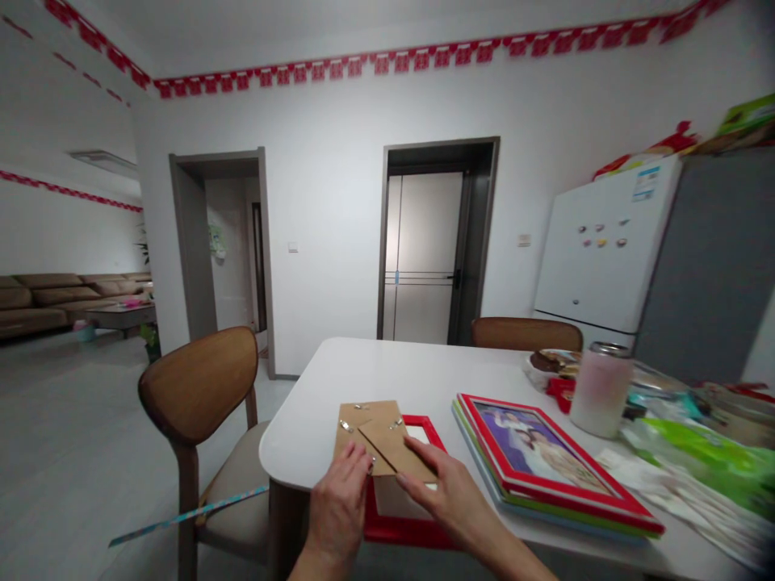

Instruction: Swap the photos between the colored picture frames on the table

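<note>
My left hand (339,504) lies flat, fingers spread, on the brown backing board (369,436) at 7 o'clock; my right hand (445,492), open, presses its stand flap over the red frame (403,528). I should press evenly, keeping the board square to the frame.

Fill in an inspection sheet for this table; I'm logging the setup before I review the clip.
Surface: white table, rounded corner.
Job's things: red frame lying face down at the near edge; brown backing board lifted partly off it.
Clutter: stack of frames, jar, green packets, plate.
Hands: left hand and right hand both rest on the board.
Cables: nothing seen.
Surroundings: chair, second chair, fridge, two doorways, sofa.
</note>
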`<state>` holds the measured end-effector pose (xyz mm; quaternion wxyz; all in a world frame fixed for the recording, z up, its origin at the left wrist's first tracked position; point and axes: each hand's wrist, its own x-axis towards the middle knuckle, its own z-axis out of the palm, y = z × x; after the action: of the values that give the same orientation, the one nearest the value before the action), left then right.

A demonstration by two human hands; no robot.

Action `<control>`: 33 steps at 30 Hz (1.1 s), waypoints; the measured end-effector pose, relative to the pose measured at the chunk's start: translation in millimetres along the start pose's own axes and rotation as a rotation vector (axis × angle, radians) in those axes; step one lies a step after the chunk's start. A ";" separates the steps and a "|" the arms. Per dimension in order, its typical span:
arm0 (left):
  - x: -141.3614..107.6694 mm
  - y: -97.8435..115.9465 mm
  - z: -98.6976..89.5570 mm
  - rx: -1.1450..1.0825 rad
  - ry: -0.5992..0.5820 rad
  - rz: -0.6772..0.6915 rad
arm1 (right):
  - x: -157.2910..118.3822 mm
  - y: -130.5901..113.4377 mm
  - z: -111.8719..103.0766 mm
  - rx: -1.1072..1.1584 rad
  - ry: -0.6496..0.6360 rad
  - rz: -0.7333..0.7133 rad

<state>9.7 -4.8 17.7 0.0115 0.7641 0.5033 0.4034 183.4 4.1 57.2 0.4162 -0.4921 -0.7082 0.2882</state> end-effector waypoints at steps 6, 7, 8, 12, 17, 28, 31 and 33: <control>-2.3 39.7 26.7 -0.087 -0.203 -0.035 | -22.8 48.0 -31.2 -0.185 -0.003 0.074; -1.8 42.6 28.9 -0.084 -0.235 -0.034 | -23.5 53.7 -32.7 -0.222 0.006 0.055; -0.9 44.5 30.3 -0.081 -0.271 -0.034 | -23.3 58.1 -33.4 -0.256 0.016 0.033; 4.1 43.6 28.8 -0.064 -0.387 -0.071 | -19.4 65.0 -29.8 -0.382 0.042 -0.019; 1.5 28.1 22.2 -0.163 -0.359 -0.066 | -18.8 60.6 -25.4 -0.501 0.074 -0.044; -3.9 9.8 21.0 -0.019 -0.423 -0.087 | -17.6 60.3 -24.3 -0.616 0.030 -0.054; -3.5 8.9 23.1 0.002 -0.437 -0.089 | -20.1 64.4 -22.2 -0.649 0.000 -0.094; -3.0 9.7 23.3 0.010 -0.441 -0.085 | -19.4 65.4 -23.0 -0.673 -0.021 -0.110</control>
<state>31.2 -2.9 4.3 0.1346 0.8119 0.5223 0.2233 236.7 8.8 9.1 0.2380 -0.5603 -0.7931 0.0203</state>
